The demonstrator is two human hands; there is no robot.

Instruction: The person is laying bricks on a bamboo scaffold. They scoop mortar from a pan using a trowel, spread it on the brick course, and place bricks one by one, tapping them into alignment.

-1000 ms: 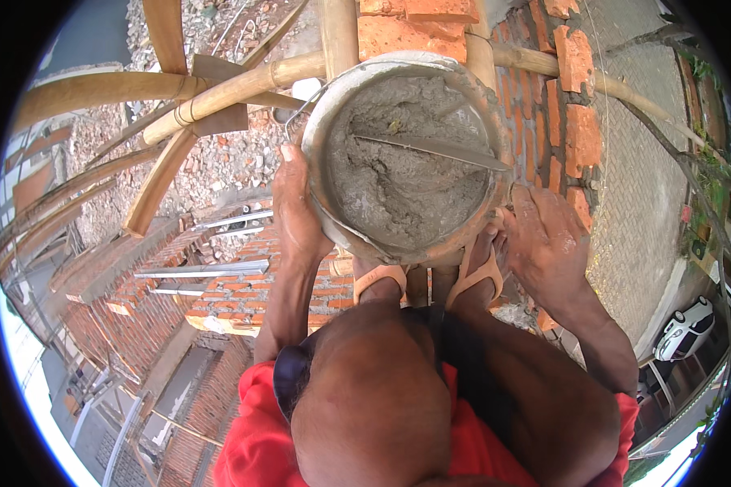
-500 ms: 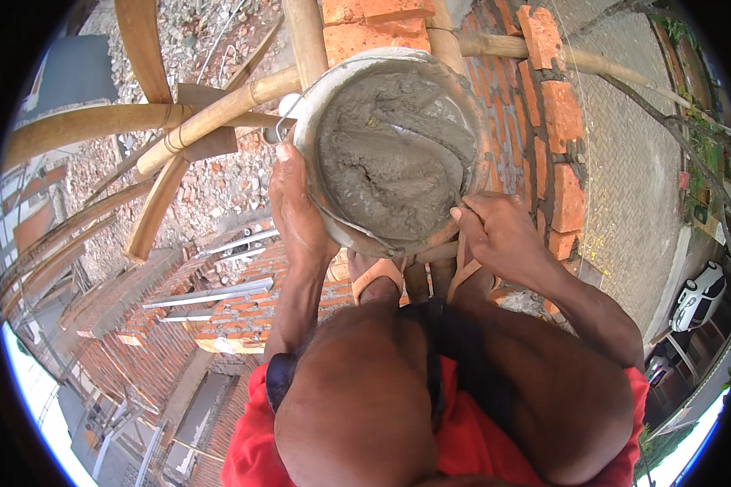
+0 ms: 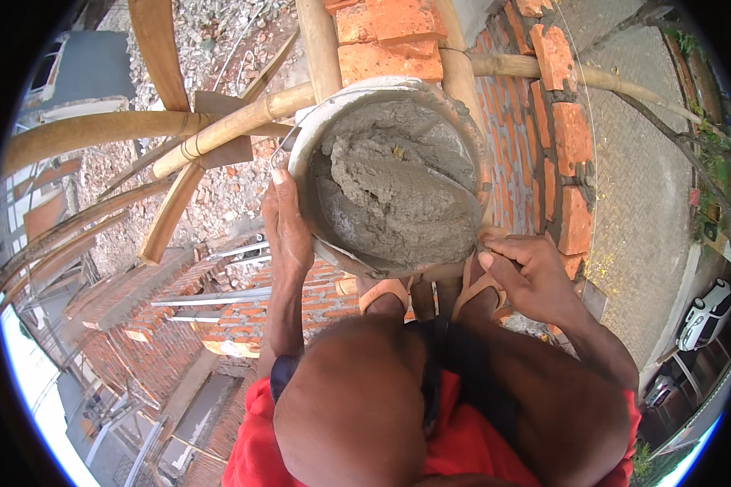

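Note:
A round, mortar-smeared bucket (image 3: 307,134) stands in front of me, holding wet grey mortar (image 3: 398,191). My left hand (image 3: 288,227) grips the bucket's left side, thumb upward near the rim and a wire handle. At the near right rim, my right hand (image 3: 521,272) is closed around what looks like a trowel's handle, mostly hidden by the fingers. The blade lies under a thick heap of mortar, with only a thin edge of it faintly showing.
Orange bricks (image 3: 390,69) are stacked just beyond the bucket. Bamboo poles (image 3: 244,122) cross around it. A brick wall (image 3: 573,138) with mortar joints runs along the right, above a paved road (image 3: 638,162). My sandalled feet (image 3: 384,299) stand below the bucket. Rubble (image 3: 195,40) lies far left.
My right hand has shifted right and toward me. The mortar has heaped up and moved toward the near right rim. My left hand stays on the bucket.

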